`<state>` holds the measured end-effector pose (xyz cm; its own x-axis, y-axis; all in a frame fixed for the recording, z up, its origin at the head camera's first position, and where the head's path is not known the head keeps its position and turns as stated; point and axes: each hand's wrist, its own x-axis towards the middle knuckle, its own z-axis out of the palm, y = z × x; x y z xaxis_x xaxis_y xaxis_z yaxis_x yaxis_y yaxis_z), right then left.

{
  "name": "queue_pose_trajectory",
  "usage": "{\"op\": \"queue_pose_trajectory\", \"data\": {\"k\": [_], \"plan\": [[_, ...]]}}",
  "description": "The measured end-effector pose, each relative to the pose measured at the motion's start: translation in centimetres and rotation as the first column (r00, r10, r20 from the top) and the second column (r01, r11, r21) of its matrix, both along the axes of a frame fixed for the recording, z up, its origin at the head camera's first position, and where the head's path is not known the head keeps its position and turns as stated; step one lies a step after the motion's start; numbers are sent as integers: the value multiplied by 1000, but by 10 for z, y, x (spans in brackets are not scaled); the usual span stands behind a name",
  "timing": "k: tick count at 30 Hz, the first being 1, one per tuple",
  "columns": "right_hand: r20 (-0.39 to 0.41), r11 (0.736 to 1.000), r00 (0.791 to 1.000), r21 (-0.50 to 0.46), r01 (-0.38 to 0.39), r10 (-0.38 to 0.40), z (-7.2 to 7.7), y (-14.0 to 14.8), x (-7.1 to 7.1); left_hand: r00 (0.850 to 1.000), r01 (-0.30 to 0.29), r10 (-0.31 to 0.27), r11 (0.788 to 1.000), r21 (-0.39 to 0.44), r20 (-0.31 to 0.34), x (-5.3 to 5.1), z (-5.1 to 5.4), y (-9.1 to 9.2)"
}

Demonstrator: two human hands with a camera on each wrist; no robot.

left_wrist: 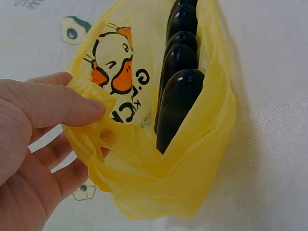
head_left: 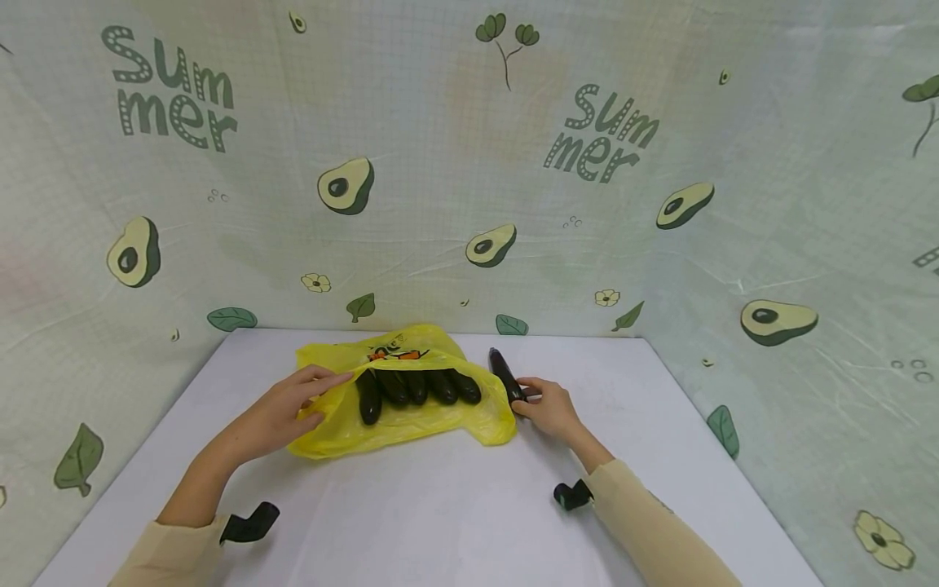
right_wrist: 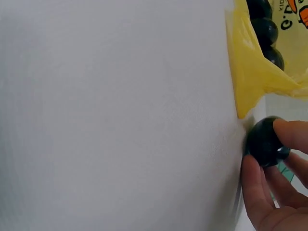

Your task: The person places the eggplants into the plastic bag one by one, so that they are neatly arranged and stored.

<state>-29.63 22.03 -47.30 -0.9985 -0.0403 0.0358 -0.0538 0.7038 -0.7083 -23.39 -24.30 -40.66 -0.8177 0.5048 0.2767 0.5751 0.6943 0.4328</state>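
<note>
A yellow plastic bag (head_left: 440, 422) lies on its side with its mouth facing the person. Several dark, glossy eggplants (head_left: 370, 398) lie side by side inside it, their rounded ends showing at the opening. My left hand (head_left: 282, 412) pinches the left edge of the bag's mouth between thumb and fingers; the left wrist view shows the crumpled plastic (left_wrist: 89, 98) in that grip. Just right of the bag, my right hand (head_left: 550, 408) grips another eggplant (head_left: 503, 373) near its rounded end. In the right wrist view, thumb and fingers surround this eggplant (right_wrist: 263, 142).
The white table (head_left: 411, 514) carries the bag and the eggplants. A cloth (head_left: 425, 122) printed with avocados, leaves and lettering hangs behind and at both sides. Black wrist cameras (head_left: 251, 523) jut inward from both sleeves.
</note>
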Motion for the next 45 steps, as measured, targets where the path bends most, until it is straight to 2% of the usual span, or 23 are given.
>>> {"op": "queue_pose_trajectory", "data": {"k": [18,29,40,45], "plan": [[41,999,999,38,-1,0,6,1,5,1000,14,-14,1000,6,-11,0,-2,0],[21,999,1000,44,-1,0,4,7,7,1000,8,-8,1000,14,0,1,-1,0],[22,1000,1000,8,-11,11,21,15,22,1000,11,-12,999,30,16,4,4,1],[9,999,999,-29,-30,31,29,20,32,999,31,-31,999,35,8,1,1,1]]}}
